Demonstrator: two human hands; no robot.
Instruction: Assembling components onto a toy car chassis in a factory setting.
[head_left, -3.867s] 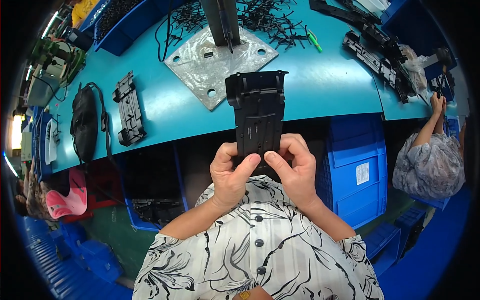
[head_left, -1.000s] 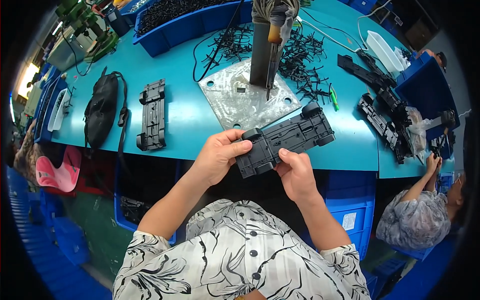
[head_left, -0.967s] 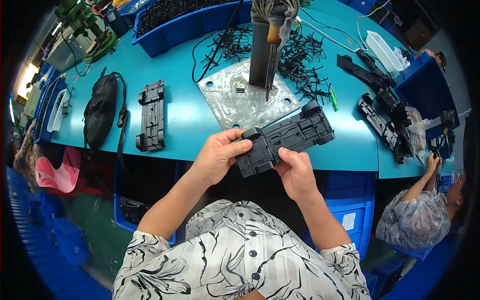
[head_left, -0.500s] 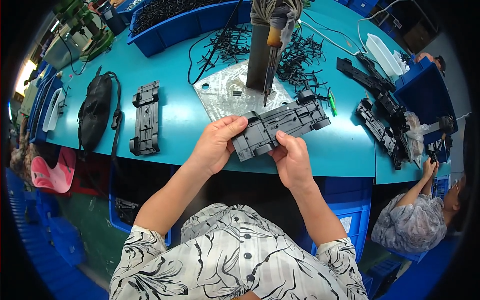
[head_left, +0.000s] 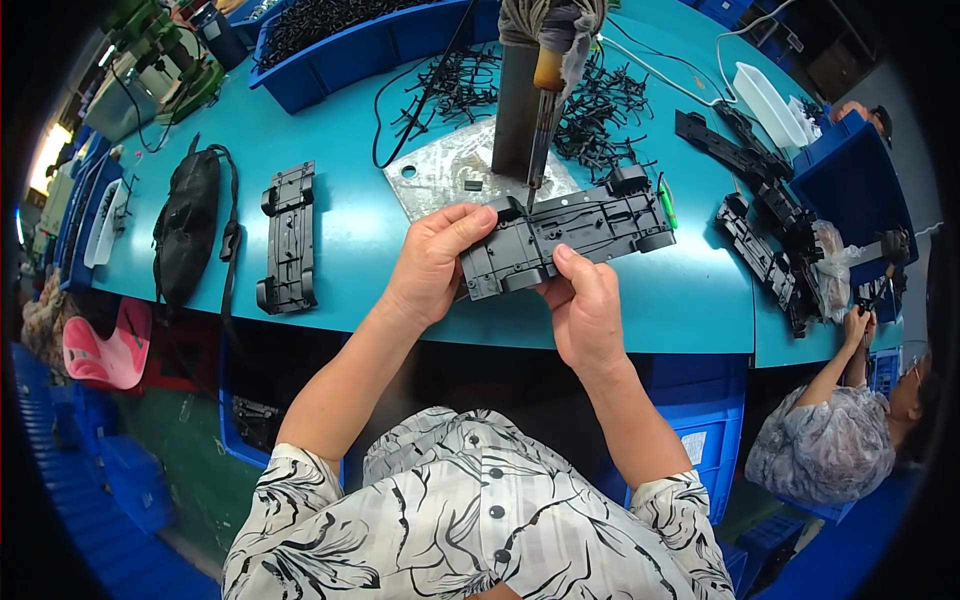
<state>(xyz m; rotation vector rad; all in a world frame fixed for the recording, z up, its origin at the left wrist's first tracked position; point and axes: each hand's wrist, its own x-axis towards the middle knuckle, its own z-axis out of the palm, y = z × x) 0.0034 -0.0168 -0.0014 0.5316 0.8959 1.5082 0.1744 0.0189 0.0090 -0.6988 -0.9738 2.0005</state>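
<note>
Both my hands hold a black plastic toy-car chassis (head_left: 590, 232) over the near edge of the table. My left hand (head_left: 437, 255) grips its left end, thumb on top. My right hand (head_left: 585, 305) pinches the near long edge, thumb on top and fingers underneath. Just above the far edge of the chassis points the tip of a soldering iron (head_left: 540, 135), fixed upright beside a metal post (head_left: 513, 120). The tip seems to reach the chassis near its left wheel arch; whether it touches, I cannot tell. A metal base plate (head_left: 425, 180) lies under the post.
Another black chassis (head_left: 290, 238) and a black bag (head_left: 190, 225) lie to the left. Thin black plastic parts (head_left: 600, 120) are heaped behind the post, near a blue bin (head_left: 350, 60). More chassis (head_left: 760, 250) are piled right. A green pen-like object (head_left: 668, 205) lies nearby. A co-worker (head_left: 825, 440) sits at right.
My hands have raised the chassis slightly away from me and levelled it, bringing its far edge up to the iron's tip. Both hands keep their grip.
</note>
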